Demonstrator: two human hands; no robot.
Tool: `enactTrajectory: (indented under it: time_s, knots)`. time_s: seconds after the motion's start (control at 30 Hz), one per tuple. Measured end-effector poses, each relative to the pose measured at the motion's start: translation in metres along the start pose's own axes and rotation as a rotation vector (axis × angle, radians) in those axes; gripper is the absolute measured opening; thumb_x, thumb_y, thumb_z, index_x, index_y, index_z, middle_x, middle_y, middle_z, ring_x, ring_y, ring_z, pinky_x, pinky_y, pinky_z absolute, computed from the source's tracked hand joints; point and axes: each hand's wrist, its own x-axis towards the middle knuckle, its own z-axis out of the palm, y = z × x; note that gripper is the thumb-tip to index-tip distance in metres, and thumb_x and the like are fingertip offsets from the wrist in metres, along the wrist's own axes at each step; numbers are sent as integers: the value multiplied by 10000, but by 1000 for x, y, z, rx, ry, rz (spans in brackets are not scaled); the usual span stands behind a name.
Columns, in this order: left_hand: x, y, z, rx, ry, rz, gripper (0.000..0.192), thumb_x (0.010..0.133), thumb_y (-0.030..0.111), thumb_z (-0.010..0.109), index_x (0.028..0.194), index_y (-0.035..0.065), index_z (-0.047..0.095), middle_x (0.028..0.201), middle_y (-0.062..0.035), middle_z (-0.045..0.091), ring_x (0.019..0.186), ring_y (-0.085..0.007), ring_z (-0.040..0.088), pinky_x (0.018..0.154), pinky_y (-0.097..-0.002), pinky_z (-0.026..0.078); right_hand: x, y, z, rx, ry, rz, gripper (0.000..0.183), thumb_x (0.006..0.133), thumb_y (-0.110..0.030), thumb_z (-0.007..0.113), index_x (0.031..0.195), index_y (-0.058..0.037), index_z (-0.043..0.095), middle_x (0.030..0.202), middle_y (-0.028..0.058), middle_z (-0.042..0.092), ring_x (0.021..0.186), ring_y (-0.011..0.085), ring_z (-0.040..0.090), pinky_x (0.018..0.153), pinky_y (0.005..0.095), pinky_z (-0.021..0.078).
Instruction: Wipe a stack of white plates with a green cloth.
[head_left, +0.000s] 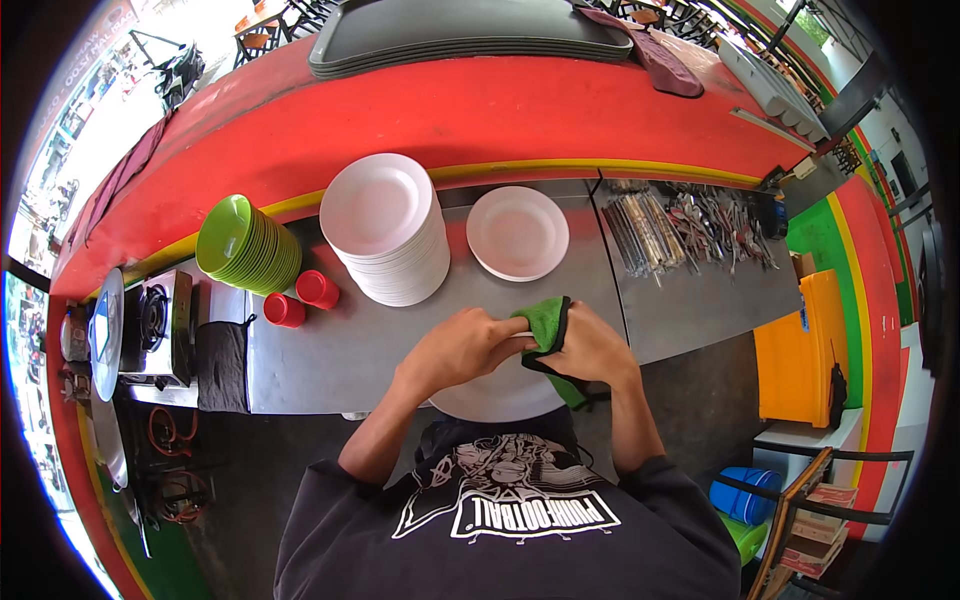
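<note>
My left hand (466, 346) grips the far rim of a white plate (501, 394), which is tilted in front of my shirt at the edge of the metal table. My right hand (592, 346) holds a green cloth with black edging (541, 322) against the same rim, and part of the cloth hangs below that hand. Beyond my hands a short stack of white plates (517, 232) lies on the table. A tall stack of white plates (382, 217) stands to its left. My hands and the cloth hide part of the held plate.
Green bowls (251, 244) are stacked at the left beside two red cups (317, 289) (284, 310). Further left are a gas stove (161, 330) and a dark cloth (223, 366). Cutlery (720, 225) lies at the right. Grey trays (472, 37) rest on the red ledge.
</note>
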Motion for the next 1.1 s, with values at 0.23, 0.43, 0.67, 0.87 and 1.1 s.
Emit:
enactTrajectory:
  time_s: [0.23, 0.43, 0.67, 0.87, 1.1]
  knots:
    - [-11, -9, -9, -174, 234, 46, 135, 893, 134, 665, 981, 36, 697, 628, -199, 581, 503, -345, 549, 506, -383, 425, -3, 7, -1, 18, 153, 11, 352, 711, -69, 768, 1045, -9, 677, 902, 190, 696, 822, 319, 695, 714, 338, 524]
    - [-28, -16, -16, -426, 703, -238, 250, 971, 202, 606, 976, -36, 683, 637, 0, 598, 577, -51, 484, 511, -243, 394, -9, 29, 9, 391, 517, -19, 244, 789, 19, 702, 1029, 49, 666, 931, 83, 720, 850, 140, 670, 775, 275, 516]
    - [-8, -15, 41, -802, 1287, -299, 497, 1020, 411, 472, 1239, -29, 543, 1092, -69, 620, 944, -120, 580, 806, -272, 475, 8, 13, 86, 1013, 1016, 303, 253, 836, -44, 708, 1051, 40, 604, 988, 78, 659, 883, 132, 626, 793, 269, 500]
    - [12, 9, 83, -950, 1667, -421, 516, 1046, 430, 379, 1255, -31, 482, 1151, -92, 577, 1024, -144, 532, 903, -289, 426, 10, -1, 123, 1076, 898, 306, 259, 872, -47, 644, 1112, 33, 589, 1031, 59, 640, 945, 133, 596, 840, 264, 467]
    - [5, 1, 84, -961, 1501, -401, 486, 1046, 433, 378, 1231, -6, 478, 1134, -98, 572, 1012, -148, 531, 887, -292, 433, 6, 7, 121, 1103, 898, 354, 249, 847, -23, 657, 1085, 39, 616, 1050, 58, 645, 949, 134, 601, 846, 275, 472]
